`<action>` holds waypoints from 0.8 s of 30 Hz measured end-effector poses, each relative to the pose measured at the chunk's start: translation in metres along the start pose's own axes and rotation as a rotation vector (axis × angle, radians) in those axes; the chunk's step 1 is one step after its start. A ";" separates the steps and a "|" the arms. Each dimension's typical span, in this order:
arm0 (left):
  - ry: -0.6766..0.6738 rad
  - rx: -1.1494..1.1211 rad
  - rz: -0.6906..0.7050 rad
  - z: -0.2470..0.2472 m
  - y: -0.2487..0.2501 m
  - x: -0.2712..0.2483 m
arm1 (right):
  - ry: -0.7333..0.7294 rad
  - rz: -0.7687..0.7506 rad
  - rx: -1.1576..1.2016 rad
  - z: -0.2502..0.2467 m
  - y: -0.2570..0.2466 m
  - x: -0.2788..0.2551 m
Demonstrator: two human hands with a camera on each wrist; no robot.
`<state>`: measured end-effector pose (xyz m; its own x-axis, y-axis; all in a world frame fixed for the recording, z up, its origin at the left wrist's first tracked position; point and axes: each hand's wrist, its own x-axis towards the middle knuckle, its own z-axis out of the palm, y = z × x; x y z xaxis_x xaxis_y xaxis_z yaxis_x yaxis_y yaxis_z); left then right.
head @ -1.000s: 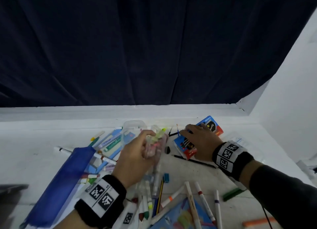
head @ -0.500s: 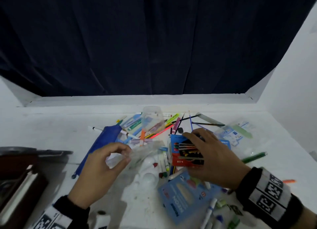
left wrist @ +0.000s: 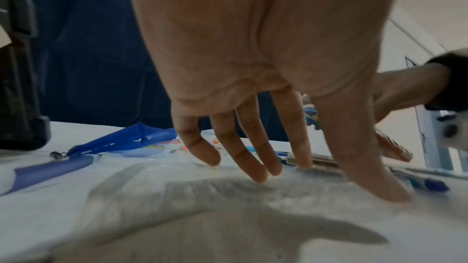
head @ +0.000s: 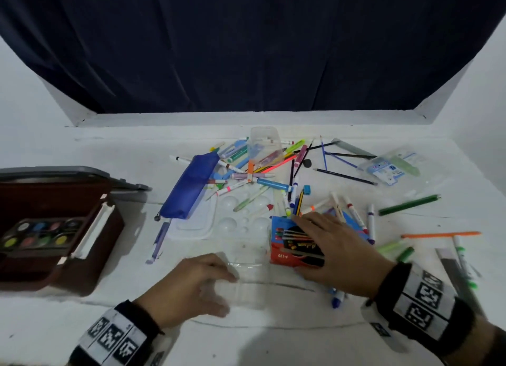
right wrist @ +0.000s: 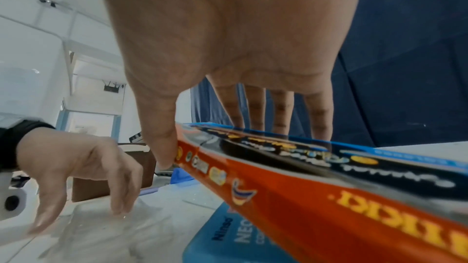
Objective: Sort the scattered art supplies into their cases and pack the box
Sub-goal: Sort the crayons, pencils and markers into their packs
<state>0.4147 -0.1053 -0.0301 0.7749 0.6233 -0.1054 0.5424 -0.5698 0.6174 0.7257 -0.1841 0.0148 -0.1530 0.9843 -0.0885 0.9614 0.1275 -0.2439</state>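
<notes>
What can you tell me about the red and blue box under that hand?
The red and blue box is flat cardboard with a dark window showing thin coloured sticks. Yellow letters run along its red side. It sits tilted on a blue pack. The right hand holds it, fingers over the top and thumb on an edge.

left hand [head: 189, 286] lowered clear sleeve [head: 246, 272] onto table, fingers now loosened
</notes>
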 end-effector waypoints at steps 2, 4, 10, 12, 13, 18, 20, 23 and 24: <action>0.036 -0.025 0.018 -0.001 -0.003 -0.002 | -0.013 -0.011 -0.019 0.001 -0.008 -0.002; 0.082 0.054 -0.007 -0.004 -0.013 -0.006 | -0.023 -0.015 -0.051 0.003 -0.015 -0.001; -0.004 0.198 -0.201 -0.012 -0.040 -0.026 | -0.044 0.044 -0.202 0.013 -0.024 0.023; 0.010 0.143 -0.203 -0.015 -0.043 -0.031 | -0.026 0.058 -0.272 0.012 -0.023 0.032; 0.008 0.122 -0.201 -0.017 -0.044 -0.034 | -0.025 0.075 -0.286 0.010 -0.025 0.035; 0.024 0.163 -0.193 -0.023 -0.048 -0.034 | -0.008 0.243 -0.164 0.009 -0.020 0.057; 0.031 0.181 -0.188 -0.022 -0.050 -0.031 | 0.011 0.314 -0.147 0.007 -0.011 0.060; 0.020 0.176 -0.163 -0.020 -0.054 -0.028 | -0.066 0.210 -0.214 -0.001 -0.004 0.056; 0.015 0.171 -0.161 -0.020 -0.054 -0.028 | -0.128 0.137 -0.221 -0.003 -0.002 0.054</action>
<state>0.3573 -0.0807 -0.0451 0.6697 0.7206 -0.1796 0.7066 -0.5440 0.4524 0.7159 -0.1310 0.0136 -0.0321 0.9725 -0.2306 0.9995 0.0316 -0.0058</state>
